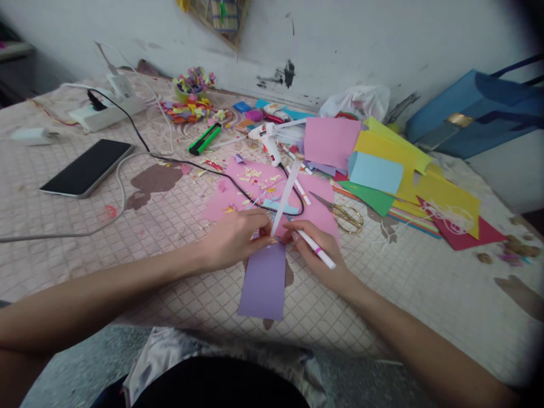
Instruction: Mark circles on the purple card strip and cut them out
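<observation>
A smooth, oblong purple paper (262, 283) lies near the front edge of the grid-patterned counter (204, 303), which shows on both sides. Fingers of the left hand (238, 239) bunch narrowly at a translucent strip (285, 195), grip unclear; the right hand (319, 267) holds a slim white pen (313, 246).

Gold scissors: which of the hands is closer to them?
Right. The right hand is just to the near side and left of the gold scissors; the left hand is farther left.
</observation>
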A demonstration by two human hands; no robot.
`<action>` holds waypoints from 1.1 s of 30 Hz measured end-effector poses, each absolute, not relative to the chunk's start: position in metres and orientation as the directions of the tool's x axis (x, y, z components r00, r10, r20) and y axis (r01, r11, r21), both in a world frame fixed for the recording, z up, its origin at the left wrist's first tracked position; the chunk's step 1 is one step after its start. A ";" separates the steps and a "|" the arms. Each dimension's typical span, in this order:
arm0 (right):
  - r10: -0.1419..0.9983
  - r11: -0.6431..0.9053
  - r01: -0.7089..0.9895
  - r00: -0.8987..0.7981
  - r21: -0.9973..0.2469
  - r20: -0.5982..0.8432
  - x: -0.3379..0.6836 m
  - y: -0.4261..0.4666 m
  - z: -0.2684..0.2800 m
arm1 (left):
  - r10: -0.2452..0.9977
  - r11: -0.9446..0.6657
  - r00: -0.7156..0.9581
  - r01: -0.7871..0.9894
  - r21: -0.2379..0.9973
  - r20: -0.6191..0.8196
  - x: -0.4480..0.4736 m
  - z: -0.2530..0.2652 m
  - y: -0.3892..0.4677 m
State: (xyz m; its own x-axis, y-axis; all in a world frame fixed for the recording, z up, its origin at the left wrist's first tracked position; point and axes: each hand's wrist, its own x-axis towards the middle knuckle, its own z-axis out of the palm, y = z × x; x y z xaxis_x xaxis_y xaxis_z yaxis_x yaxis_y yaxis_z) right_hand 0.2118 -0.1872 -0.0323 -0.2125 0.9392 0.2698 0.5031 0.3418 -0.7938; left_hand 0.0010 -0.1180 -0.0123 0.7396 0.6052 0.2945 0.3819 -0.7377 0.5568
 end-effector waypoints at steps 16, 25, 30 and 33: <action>0.999 0.016 0.250 -0.049 -0.968 0.004 0.203 -0.181 -0.027 | 0.597 -0.747 0.746 0.383 0.543 0.295 0.004 -0.011 -0.119; 0.999 0.019 0.332 -0.044 -0.943 0.004 0.199 -0.177 -0.028 | 0.606 -0.742 0.746 0.408 0.531 0.274 0.003 -0.010 -0.119; 0.998 0.016 0.350 -0.058 -0.937 -0.005 0.198 -0.176 -0.030 | 0.614 -0.735 0.744 0.417 0.534 0.264 0.003 -0.011 -0.120; 0.998 0.012 0.363 -0.059 -0.932 -0.011 0.198 -0.176 -0.031 | 0.615 -0.730 0.746 0.414 0.544 0.257 0.002 -0.011 -0.120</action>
